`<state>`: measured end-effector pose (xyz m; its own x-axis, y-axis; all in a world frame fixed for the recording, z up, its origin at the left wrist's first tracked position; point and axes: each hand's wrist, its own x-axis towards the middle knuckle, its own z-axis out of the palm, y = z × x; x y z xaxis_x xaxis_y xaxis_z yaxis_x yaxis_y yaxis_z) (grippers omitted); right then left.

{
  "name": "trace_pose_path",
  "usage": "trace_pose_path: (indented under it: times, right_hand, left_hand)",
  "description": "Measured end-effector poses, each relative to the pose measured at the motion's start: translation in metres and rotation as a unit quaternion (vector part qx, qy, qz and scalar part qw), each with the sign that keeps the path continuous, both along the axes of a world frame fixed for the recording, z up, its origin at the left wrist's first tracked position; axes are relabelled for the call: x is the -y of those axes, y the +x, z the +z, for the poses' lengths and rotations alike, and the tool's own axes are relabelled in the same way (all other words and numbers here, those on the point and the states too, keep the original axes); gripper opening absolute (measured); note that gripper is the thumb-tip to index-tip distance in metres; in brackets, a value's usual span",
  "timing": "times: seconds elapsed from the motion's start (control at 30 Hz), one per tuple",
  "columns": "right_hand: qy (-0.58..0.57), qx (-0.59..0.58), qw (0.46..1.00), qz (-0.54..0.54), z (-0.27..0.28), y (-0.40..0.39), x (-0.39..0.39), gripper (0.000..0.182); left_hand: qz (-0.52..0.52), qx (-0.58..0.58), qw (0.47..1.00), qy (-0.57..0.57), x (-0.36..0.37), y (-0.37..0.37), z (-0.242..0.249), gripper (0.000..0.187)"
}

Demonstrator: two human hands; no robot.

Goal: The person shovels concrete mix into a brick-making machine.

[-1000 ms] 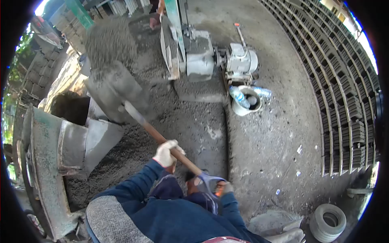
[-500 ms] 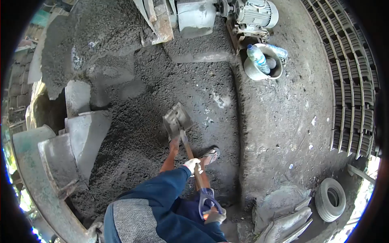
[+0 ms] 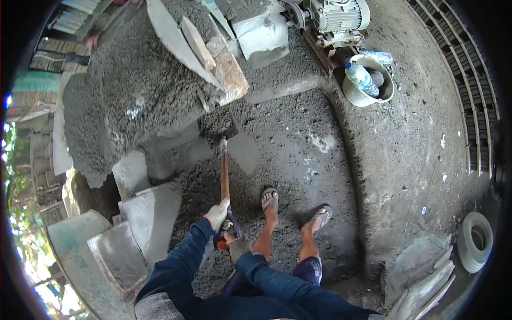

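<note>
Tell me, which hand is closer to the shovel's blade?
Left. The left hand holds the shaft just above the shovel's D-handle; the right hand grips the D-handle end, farther from the blade.

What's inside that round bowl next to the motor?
The bowl holds a plastic water bottle with a blue cap, leaning on the rim, and a dark round thing beside it. The bottle hides the bowl's bottom.

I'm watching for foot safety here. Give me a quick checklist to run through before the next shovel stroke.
1. Left hand gripping the shovel shaft: ok.
2. Right hand on the end grip: ok.
3. Blade dug into the grey mix: ok.
4. Feet clear of the blade: ok, both stand behind it.
5. Foot cover: not ok, open sandals.
6. Bucket with bottles out of the swing: ok, far right.
</note>
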<state>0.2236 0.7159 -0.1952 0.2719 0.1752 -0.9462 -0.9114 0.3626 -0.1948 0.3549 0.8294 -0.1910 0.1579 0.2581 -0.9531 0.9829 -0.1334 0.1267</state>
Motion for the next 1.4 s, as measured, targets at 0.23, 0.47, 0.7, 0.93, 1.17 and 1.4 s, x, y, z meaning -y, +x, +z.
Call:
trace_pose_path:
  times: [0.23, 0.47, 0.7, 0.93, 1.17, 1.4]
  right_hand:
    - [0.046, -0.072, 0.981, -0.172, -0.129, 0.16, 0.004, 0.016]
    - [-0.044, 0.083, 0.988, -0.125, -0.235, 0.132, 0.17, 0.028]
    - [-0.003, 0.104, 0.985, -0.139, -0.142, 0.015, 0.23, 0.032]
    - [-0.256, -0.016, 0.946, -0.197, 0.002, -0.068, 0.324, 0.018]
    - [-0.422, -0.046, 0.893, -0.149, 0.049, -0.146, 0.493, 0.016]
    - [-0.348, -0.02, 0.927, -0.136, 0.155, -0.188, 0.649, 0.021]
  left_hand:
    - [-0.006, 0.149, 0.989, -0.001, -0.043, 0.092, -0.165, 0.041]
    - [-0.148, 0.155, 0.973, -0.088, 0.064, -0.009, -0.152, 0.034]
    - [0.24, 0.036, 0.965, -0.102, 0.096, -0.021, -0.187, 0.075]
    - [0.43, 0.048, 0.873, -0.228, 0.22, -0.032, -0.234, 0.02]
    - [0.47, -0.028, 0.839, -0.273, 0.373, -0.141, -0.183, 0.008]
    - [0.494, -0.133, 0.799, -0.316, 0.443, -0.192, -0.033, 0.022]
